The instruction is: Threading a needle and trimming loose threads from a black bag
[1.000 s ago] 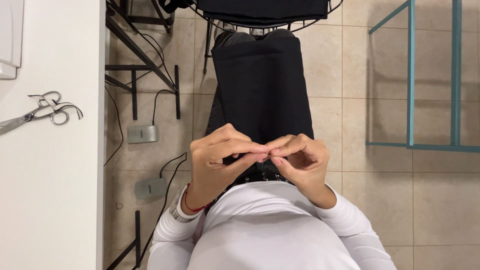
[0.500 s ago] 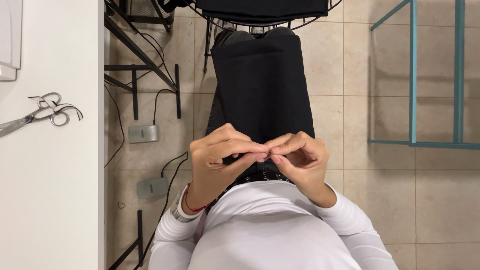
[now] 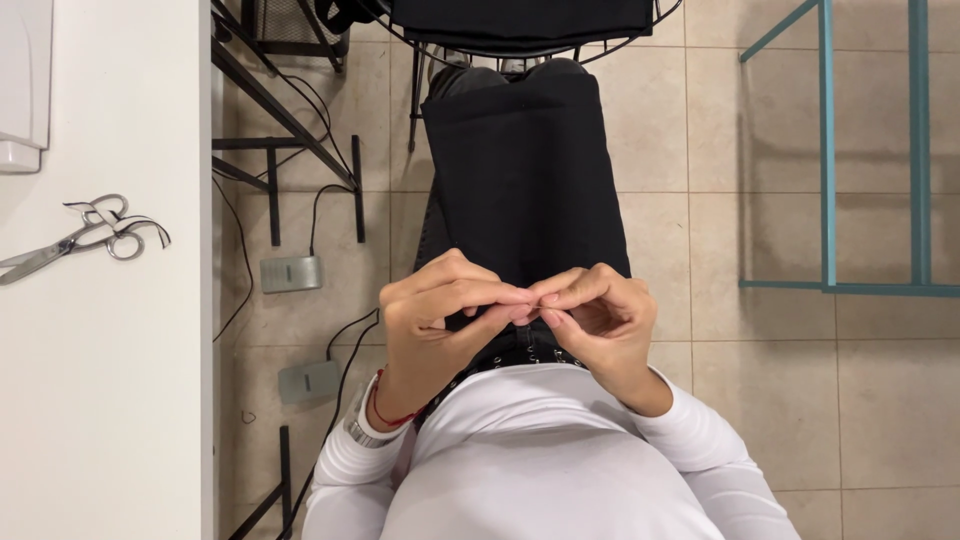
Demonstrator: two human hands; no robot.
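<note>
A: Head view: what are the 2 hands doing?

B: The left hand (image 3: pixel 440 320) and the right hand (image 3: pixel 600 315) meet fingertip to fingertip in front of the person's waist, above the black trousers (image 3: pixel 525 170). Each grip is narrow, thumb pressed to forefinger. Whatever they pinch is too small to make out, so he cannot tell whether anything sits between the fingers.

A: Anything on the wrists?

B: The left wrist carries a red cord (image 3: pixel 385 412) and a metal watch (image 3: pixel 362 432), just where the white sleeve (image 3: pixel 345 475) ends. A studded black belt (image 3: pixel 520 352) shows under the hands.

A: And where do the hands sit against the rest?

B: Well apart from the white bench (image 3: pixel 100 380) on the person's left. A pair of steel scissors (image 3: pixel 80 235) lies on it, with a dark thread or ribbon looped at the handles. A white box-like object (image 3: pixel 22 85) rests at the bench's far corner.

A: The floor?

B: Beige tiles (image 3: pixel 700 150). 2 grey adapters (image 3: pixel 292 273) with black cables lie beside the bench's dark frame. A teal metal frame (image 3: pixel 826 150) stands to the right, and a black wire chair (image 3: pixel 520 20) is beyond the knees.
</note>
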